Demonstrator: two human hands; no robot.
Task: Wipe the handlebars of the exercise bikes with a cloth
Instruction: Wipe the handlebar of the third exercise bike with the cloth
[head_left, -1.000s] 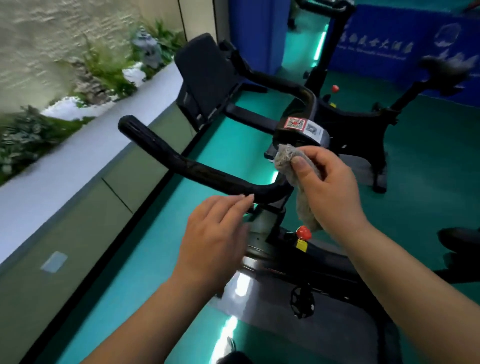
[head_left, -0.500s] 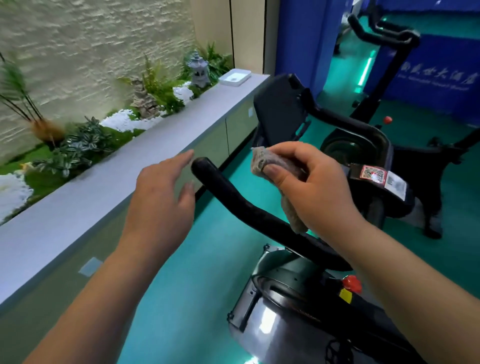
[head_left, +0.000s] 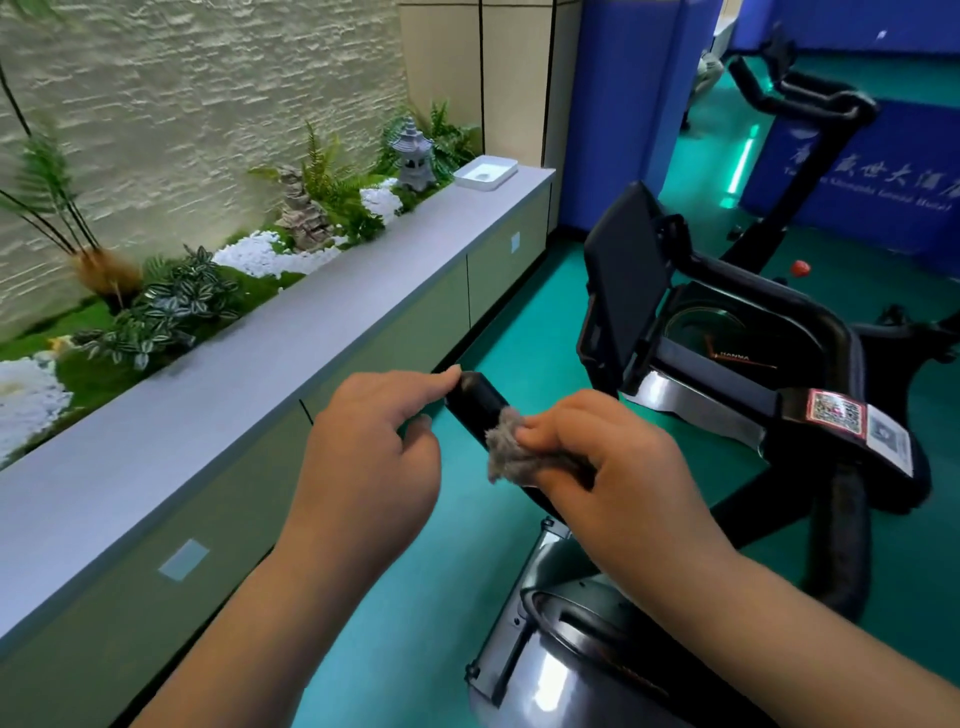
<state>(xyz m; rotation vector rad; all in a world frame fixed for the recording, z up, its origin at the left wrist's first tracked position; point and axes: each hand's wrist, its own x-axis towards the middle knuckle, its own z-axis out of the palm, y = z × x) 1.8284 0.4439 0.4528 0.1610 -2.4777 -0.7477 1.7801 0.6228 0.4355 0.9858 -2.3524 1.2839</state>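
Note:
The near exercise bike's black left handlebar (head_left: 475, 397) points away from me, and its rounded tip shows between my hands. My right hand (head_left: 618, 467) grips a grey cloth (head_left: 506, 451) and holds it wrapped against the bar just behind the tip. My left hand (head_left: 371, 452) is at the bar's end with its forefinger touching the tip and the thumb below; whether it grips the bar is unclear. The bike's black screen (head_left: 626, 283) stands behind, and the right handlebar (head_left: 852, 535) runs down at the right.
A long grey cabinet ledge (head_left: 223, 395) runs along the left, with a planter of plants and white stones behind it and a white tray (head_left: 485, 172) at its far end. A second bike (head_left: 795, 104) stands at the back right on the green floor.
My right hand slid the cloth along the left handlebar out to its tip. My left hand moved from open in the air to the bar's end. My view turned left.

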